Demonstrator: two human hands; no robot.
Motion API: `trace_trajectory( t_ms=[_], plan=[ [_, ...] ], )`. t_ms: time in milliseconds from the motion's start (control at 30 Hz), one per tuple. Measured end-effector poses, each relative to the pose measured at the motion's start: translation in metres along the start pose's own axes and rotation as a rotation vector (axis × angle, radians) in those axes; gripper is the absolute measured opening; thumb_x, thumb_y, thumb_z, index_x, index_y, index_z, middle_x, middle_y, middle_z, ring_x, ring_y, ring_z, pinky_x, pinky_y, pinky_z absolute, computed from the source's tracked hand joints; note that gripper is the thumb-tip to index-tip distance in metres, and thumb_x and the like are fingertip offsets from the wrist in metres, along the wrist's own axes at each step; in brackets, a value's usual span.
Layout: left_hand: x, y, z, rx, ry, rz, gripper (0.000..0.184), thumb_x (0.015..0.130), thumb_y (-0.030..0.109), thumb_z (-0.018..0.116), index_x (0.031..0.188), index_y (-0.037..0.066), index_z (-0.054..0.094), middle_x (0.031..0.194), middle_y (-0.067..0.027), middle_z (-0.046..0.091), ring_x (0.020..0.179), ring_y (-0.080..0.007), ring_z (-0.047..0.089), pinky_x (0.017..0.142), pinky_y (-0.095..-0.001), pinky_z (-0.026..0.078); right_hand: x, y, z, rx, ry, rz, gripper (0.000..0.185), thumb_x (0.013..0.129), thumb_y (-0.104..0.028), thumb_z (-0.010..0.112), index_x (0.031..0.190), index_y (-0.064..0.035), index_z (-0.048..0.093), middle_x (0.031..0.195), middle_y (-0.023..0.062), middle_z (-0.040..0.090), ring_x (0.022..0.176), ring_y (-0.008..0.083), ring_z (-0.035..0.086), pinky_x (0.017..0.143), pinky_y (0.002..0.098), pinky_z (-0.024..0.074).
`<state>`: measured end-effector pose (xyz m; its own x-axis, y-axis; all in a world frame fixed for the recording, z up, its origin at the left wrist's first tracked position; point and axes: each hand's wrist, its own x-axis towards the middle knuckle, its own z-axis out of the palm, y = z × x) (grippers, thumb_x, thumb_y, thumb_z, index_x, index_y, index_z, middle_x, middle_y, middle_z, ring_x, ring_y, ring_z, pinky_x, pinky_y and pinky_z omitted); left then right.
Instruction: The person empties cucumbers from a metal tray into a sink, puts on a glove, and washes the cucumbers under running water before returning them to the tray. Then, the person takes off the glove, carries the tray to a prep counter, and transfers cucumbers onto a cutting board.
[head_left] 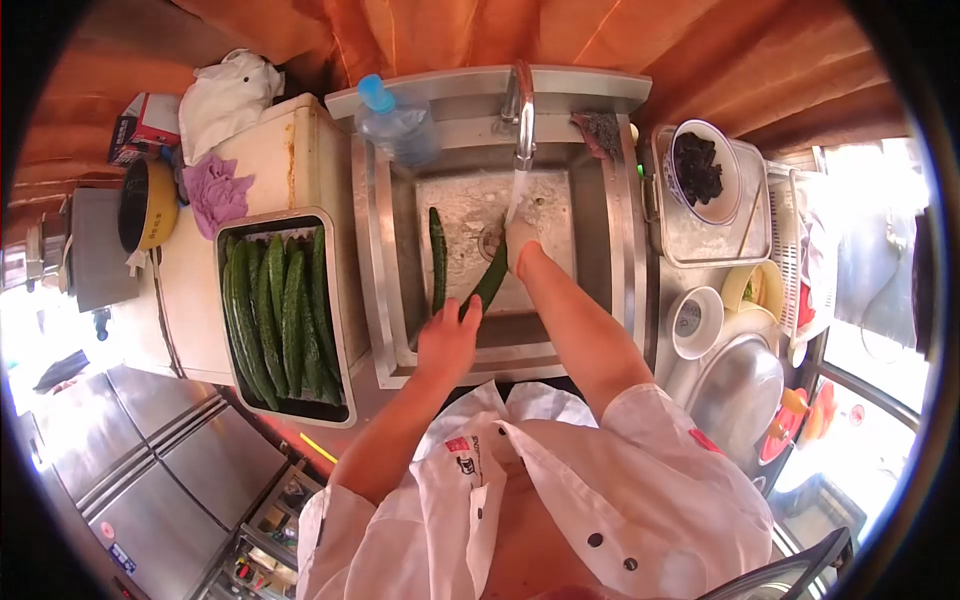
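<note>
A long green cucumber slants across the metal sink. My left hand is closed round its near end. At the far end my right hand wraps the same cucumber, right under the running water of the tap. That hand looks pale and washed out, so I cannot tell whether a glove or cloth covers it. A second cucumber lies in the sink, left of my hands. Several more cucumbers fill a metal tray to the left of the sink.
A plastic bottle with a blue cap stands at the sink's back left corner. A cloth lies at the back right. On the right are a bowl of dark food, a white bowl and a metal lid. A purple cloth lies left.
</note>
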<state>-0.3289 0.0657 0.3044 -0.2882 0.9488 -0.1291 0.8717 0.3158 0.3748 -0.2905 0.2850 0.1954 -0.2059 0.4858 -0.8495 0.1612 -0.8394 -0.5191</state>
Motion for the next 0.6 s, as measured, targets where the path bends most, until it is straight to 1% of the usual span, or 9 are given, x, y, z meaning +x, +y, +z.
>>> trace_trajectory(
  t_ms=[67,200,300,367,400,467,500,567,600],
  plan=[
    [-0.011,0.000,-0.002,-0.006,-0.017,-0.049,0.045,0.085,0.008,0.061,0.130,0.011,0.057,0.106,-0.0146,0.054,0.081,-0.0327,0.066,0.063,-0.0443,0.057,0.006,-0.006,-0.002,0.202,-0.112,0.114,0.036,0.102,-0.037,0.047,0.086,-0.0051,0.052,0.067,0.0079,0.046,0.059,0.0229,0.050,0.059,0.0389,0.0534],
    [-0.029,-0.010,-0.008,-0.069,-0.039,-0.142,0.046,0.086,0.006,0.059,0.131,0.013,0.054,0.112,-0.0159,0.054,0.082,-0.0362,0.067,0.064,-0.0471,0.058,0.015,-0.013,-0.008,0.197,-0.230,0.262,0.035,0.103,-0.034,0.041,0.081,-0.0078,0.049,0.065,0.0077,0.042,0.061,0.0248,0.050,0.063,0.0410,0.0537],
    [-0.039,-0.020,-0.006,-0.103,-0.094,-0.234,0.051,0.085,0.004,0.060,0.134,0.012,0.050,0.115,-0.0164,0.055,0.083,-0.0375,0.068,0.065,-0.0486,0.057,-0.005,-0.017,-0.008,0.448,-0.439,0.363,0.033,0.105,-0.030,0.036,0.082,-0.0094,0.047,0.064,0.0081,0.040,0.066,0.0259,0.052,0.069,0.0448,0.0538],
    [-0.043,-0.024,-0.007,-0.125,-0.111,-0.278,0.053,0.084,0.004,0.060,0.135,0.012,0.048,0.116,-0.0166,0.056,0.083,-0.0379,0.068,0.066,-0.0493,0.057,-0.027,-0.021,-0.004,0.705,-0.631,0.427,0.033,0.103,-0.019,0.029,0.071,-0.0133,0.037,0.059,0.0040,0.030,0.058,0.0209,0.037,0.062,0.0381,0.0403],
    [-0.046,-0.024,-0.007,-0.123,-0.103,-0.263,0.055,0.083,0.004,0.062,0.136,0.010,0.047,0.115,-0.0166,0.057,0.084,-0.0381,0.068,0.067,-0.0497,0.057,-0.025,-0.018,-0.006,0.706,-0.630,0.427,0.033,0.103,-0.019,0.029,0.071,-0.0133,0.037,0.059,0.0040,0.030,0.058,0.0209,0.037,0.062,0.0381,0.0403],
    [-0.053,-0.025,-0.016,-0.112,-0.086,-0.265,0.057,0.082,0.004,0.064,0.136,0.009,0.046,0.114,-0.0165,0.058,0.085,-0.0382,0.067,0.068,-0.0500,0.057,-0.013,-0.009,-0.007,0.760,-0.499,0.408,0.031,0.102,-0.022,0.035,0.078,-0.0109,0.051,0.068,0.0090,0.049,0.071,0.0233,0.051,0.074,0.0425,0.0443],
    [-0.058,-0.021,-0.028,-0.141,-0.067,-0.262,0.058,0.081,0.004,0.064,0.136,0.008,0.046,0.113,-0.0168,0.059,0.086,-0.0387,0.067,0.069,-0.0499,0.056,0.002,0.002,-0.010,0.754,-0.511,0.424,0.031,0.102,-0.022,0.035,0.078,-0.0109,0.051,0.068,0.0090,0.049,0.071,0.0233,0.051,0.074,0.0425,0.0443],
    [-0.072,-0.016,-0.053,-0.148,-0.041,-0.297,0.059,0.081,0.004,0.065,0.136,0.007,0.046,0.113,-0.0171,0.060,0.088,-0.0391,0.067,0.070,-0.0499,0.056,0.049,0.035,-0.026,0.207,-0.161,0.179,0.032,0.100,-0.027,0.042,0.102,-0.0066,0.066,0.097,0.0162,0.066,0.093,0.0273,0.063,0.086,0.0445,0.0483],
    [-0.079,-0.016,-0.065,-0.178,-0.001,-0.315,0.060,0.081,0.003,0.066,0.137,0.008,0.046,0.114,-0.0175,0.060,0.089,-0.0397,0.067,0.071,-0.0496,0.056,0.074,0.053,-0.038,-0.446,-0.160,0.006,0.036,0.100,-0.031,0.044,0.116,-0.0055,0.064,0.111,0.0163,0.065,0.106,0.0287,0.061,0.093,0.0441,0.0481]
  ],
)
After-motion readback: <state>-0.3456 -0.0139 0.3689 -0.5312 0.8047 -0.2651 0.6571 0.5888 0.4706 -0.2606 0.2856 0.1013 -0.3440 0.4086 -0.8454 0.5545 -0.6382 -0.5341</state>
